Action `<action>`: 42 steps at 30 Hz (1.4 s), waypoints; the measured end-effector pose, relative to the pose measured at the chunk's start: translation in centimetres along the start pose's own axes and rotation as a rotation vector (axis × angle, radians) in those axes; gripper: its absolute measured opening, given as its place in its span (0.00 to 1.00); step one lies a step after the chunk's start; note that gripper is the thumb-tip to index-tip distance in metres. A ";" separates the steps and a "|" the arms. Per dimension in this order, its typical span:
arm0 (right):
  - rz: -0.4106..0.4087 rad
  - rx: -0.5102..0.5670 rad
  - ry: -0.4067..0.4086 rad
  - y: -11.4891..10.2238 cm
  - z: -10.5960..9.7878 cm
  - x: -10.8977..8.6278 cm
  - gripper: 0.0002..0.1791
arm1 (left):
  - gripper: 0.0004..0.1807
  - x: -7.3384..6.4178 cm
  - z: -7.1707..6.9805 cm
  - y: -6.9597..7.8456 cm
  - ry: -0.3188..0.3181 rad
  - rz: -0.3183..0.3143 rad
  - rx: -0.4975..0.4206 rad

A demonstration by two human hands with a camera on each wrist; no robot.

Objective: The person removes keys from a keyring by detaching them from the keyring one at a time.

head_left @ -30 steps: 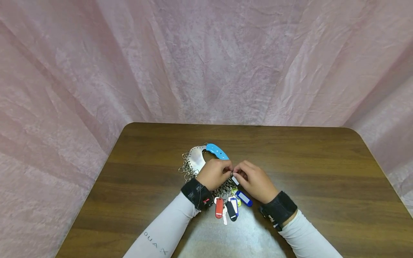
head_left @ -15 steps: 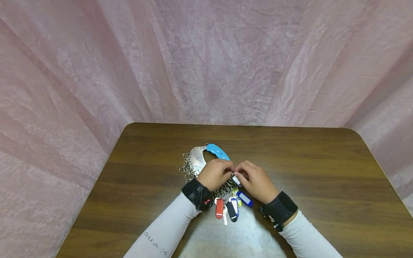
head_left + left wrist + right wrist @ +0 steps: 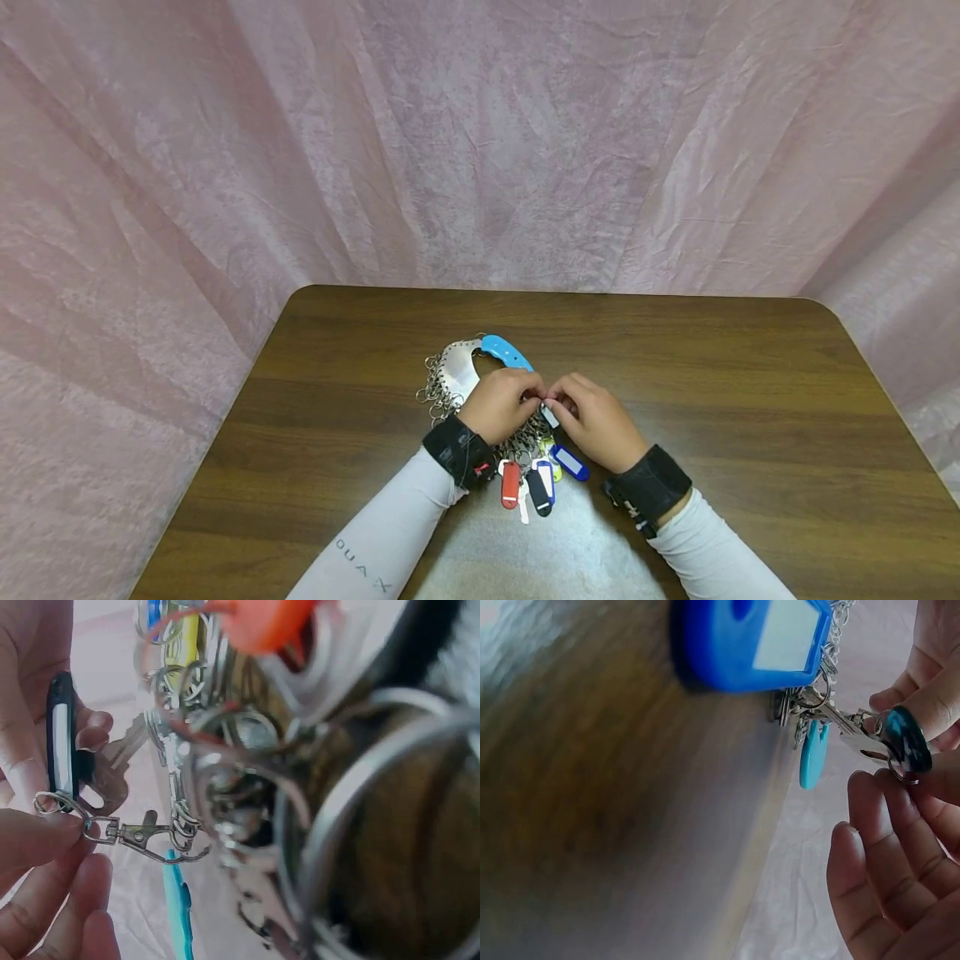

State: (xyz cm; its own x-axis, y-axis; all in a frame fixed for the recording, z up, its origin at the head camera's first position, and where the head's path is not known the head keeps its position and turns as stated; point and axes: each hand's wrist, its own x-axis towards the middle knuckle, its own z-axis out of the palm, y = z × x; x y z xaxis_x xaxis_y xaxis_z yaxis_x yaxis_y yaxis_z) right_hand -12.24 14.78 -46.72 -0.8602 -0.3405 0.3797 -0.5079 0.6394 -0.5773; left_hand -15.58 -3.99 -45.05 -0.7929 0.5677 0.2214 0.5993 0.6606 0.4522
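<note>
A crescent-shaped metal key holder (image 3: 456,368) with a blue handle (image 3: 507,352) lies on the table, its edge lined with rings and hooks. My left hand (image 3: 498,405) reaches over it. In the left wrist view, its thumb and finger pinch the snap hook (image 3: 139,836) at its ring end; the hook's tip reaches the holder's small rings. Facing it, my right hand (image 3: 596,423) pinches the key ring (image 3: 58,801) that carries a black key tag (image 3: 61,742) and a silver key (image 3: 112,776). Both hands' fingertips nearly meet at that ring.
Below the hands hang a red tag (image 3: 510,484), a second black tag (image 3: 537,492), and blue tags, one (image 3: 568,462) near the right hand. A silver key (image 3: 523,505) lies between the red and black ones. The wooden table (image 3: 712,375) ends at a pink curtain (image 3: 525,150).
Both hands have shifted very slightly to the right, still fingertip to fingertip. The black tag between them has tilted and turned back a little; the holder has barely moved.
</note>
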 end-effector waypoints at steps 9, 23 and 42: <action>-0.026 0.002 -0.023 0.0 0.1 0.0 0.02 | 0.03 0.0 0.1 -0.3 -0.018 -0.045 -0.003; -0.022 0.008 -0.015 0.1 0.2 0.0 0.03 | 0.02 -0.1 0.1 -0.2 -0.050 -0.044 0.010; 0.007 -0.007 0.006 0.2 0.2 0.0 0.02 | 0.03 0.0 -0.1 0.0 -0.050 0.003 0.043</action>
State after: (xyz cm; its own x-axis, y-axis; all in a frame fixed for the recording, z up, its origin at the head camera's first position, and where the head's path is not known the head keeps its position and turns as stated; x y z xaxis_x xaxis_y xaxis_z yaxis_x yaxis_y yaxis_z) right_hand -12.35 14.79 -47.02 -0.8633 -0.3318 0.3803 -0.5017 0.6468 -0.5745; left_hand -15.57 -4.06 -45.03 -0.7851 0.5929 0.1792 0.6069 0.6785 0.4138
